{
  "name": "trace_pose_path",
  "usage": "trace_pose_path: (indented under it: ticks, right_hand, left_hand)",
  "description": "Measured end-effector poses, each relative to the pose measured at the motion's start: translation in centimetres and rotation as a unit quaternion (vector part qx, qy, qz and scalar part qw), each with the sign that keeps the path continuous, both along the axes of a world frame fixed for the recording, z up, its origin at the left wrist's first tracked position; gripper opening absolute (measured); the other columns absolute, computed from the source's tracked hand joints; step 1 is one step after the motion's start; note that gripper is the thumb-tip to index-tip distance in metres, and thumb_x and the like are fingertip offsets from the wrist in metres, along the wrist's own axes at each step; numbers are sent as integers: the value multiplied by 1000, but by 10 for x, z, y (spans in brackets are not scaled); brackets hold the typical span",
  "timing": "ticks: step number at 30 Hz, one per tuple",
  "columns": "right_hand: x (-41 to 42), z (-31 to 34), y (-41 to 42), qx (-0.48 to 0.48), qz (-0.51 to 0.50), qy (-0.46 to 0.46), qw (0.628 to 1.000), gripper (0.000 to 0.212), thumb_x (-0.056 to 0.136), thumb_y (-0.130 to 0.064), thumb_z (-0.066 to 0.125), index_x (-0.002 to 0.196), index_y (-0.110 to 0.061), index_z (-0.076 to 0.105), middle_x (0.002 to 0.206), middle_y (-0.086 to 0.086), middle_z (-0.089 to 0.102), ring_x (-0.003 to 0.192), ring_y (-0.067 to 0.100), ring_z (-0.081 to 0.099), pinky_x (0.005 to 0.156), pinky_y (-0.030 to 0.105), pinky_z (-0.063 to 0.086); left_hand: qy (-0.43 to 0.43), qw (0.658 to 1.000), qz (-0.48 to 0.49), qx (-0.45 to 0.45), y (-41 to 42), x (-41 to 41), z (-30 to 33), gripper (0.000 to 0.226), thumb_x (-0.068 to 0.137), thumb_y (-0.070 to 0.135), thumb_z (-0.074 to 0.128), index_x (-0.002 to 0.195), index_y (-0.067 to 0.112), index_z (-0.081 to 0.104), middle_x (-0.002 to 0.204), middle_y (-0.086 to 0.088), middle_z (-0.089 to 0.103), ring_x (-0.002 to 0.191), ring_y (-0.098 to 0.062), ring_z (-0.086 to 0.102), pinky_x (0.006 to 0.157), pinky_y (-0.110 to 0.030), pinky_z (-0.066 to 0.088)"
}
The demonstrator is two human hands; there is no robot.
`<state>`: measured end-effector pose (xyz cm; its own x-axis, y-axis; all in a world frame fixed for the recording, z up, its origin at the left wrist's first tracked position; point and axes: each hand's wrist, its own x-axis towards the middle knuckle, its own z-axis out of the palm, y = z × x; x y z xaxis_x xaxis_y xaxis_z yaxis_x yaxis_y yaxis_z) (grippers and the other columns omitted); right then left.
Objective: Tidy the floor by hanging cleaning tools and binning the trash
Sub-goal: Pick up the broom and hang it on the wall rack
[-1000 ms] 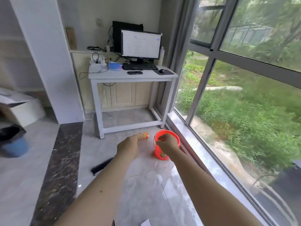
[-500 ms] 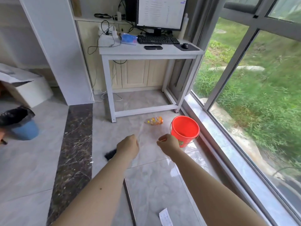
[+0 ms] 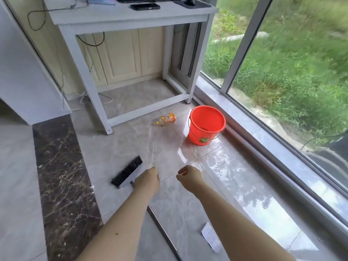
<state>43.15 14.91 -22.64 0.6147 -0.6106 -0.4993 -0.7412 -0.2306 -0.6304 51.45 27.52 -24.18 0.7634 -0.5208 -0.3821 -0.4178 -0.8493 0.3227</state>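
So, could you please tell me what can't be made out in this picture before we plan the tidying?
- Broom: head view; the left hand and forearm cover where the handle meets the head, and the bottom edge cuts the handle off.
- Orange bottle: label too small to read.
- Paper slip: print too small to read.
- Right hand: curled, whether it pinches anything is unclear.
- Red bucket: contents unclear.

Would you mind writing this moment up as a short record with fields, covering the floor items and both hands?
setting: tiled floor beside a window
broom: lies on the floor, black bristles away from the person, handle running back under the left arm
bucket: orange, upright, near the window sill
snack wrapper: on the floor left of the bucket
paper scrap: on the floor under the right arm
left hand: over the broom head, holds nothing
right hand: fingers loosely curled, holds nothing
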Motion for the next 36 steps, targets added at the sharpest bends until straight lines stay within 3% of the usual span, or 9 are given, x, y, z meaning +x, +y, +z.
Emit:
trace_pose_path:
  ticks: [3, 6, 11, 23, 26, 29, 33, 36]
  right_hand:
    - [-2, -57, 0, 8, -7, 13, 1000, 26, 86, -15, 56, 109, -7, 63, 99, 6, 63, 91, 20, 57, 82, 30, 49]
    - [-5, -122, 0, 27, -13, 19, 999, 25, 85, -15, 56, 107, -6, 63, 92, 2, 58, 84, 19, 54, 76, 30, 48]
    - [-12, -228, -6, 24, -2, 19, 1000, 24, 84, -16, 57, 105, -9, 64, 91, -1, 57, 81, 16, 53, 69, 24, 43]
    - [-44, -473, -9, 44, 17, 47, 998, 26, 83, -14, 60, 107, -5, 64, 93, 3, 57, 83, 16, 54, 68, 25, 44]
    - [-60, -508, 2, 57, 26, 71, 996, 28, 84, -14, 61, 110, -3, 64, 93, 6, 58, 83, 18, 56, 72, 26, 46]
    - [-75, -533, 15, 55, 43, 110, 991, 28, 82, -17, 61, 109, -8, 64, 108, 11, 66, 97, 23, 62, 84, 30, 51]
    - [-92, -562, 31, 67, 69, 151, 984, 30, 82, -16, 62, 111, -10, 61, 110, 9, 65, 85, 18, 57, 83, 29, 51]
    - [-101, -579, 40, 69, 113, 184, 974, 32, 82, -18, 63, 114, -11, 58, 117, 7, 62, 105, 23, 61, 89, 31, 49]
  left_hand:
    - [14, 1000, -9, 2, -3, -4, -56, 16, 98, 23, 40, 99, 13, 53, 111, -9, 65, 102, -29, 63, 70, -31, 40]
    - [23, 1000, -13, 8, -5, -5, -118, 12, 97, 22, 39, 96, 17, 50, 113, -7, 65, 104, -28, 62, 74, -31, 43]
    - [17, 1000, -18, 17, -12, -9, -224, 22, 98, 21, 38, 108, 12, 54, 113, -9, 65, 105, -29, 62, 78, -32, 46]
    - [52, 997, -30, 50, -18, -32, -464, 19, 94, 20, 41, 105, 17, 56, 117, -7, 64, 109, -28, 62, 87, -31, 48]
    - [72, 994, -50, 72, -10, -45, -497, 17, 92, 20, 44, 104, 21, 55, 119, -5, 63, 110, -26, 61, 88, -29, 47]
    - [80, 989, -85, 94, -2, -57, -518, 18, 90, 17, 45, 105, 23, 55, 122, -5, 61, 111, -26, 61, 90, -30, 47]
    - [68, 982, -132, 113, 2, -71, -541, 25, 90, 10, 46, 112, 17, 54, 127, -6, 50, 112, -29, 60, 93, -37, 48]
    - [54, 976, -163, 133, 1, -77, -555, 32, 87, 0, 44, 114, 14, 53, 126, -8, 45, 111, -30, 59, 92, -39, 48]
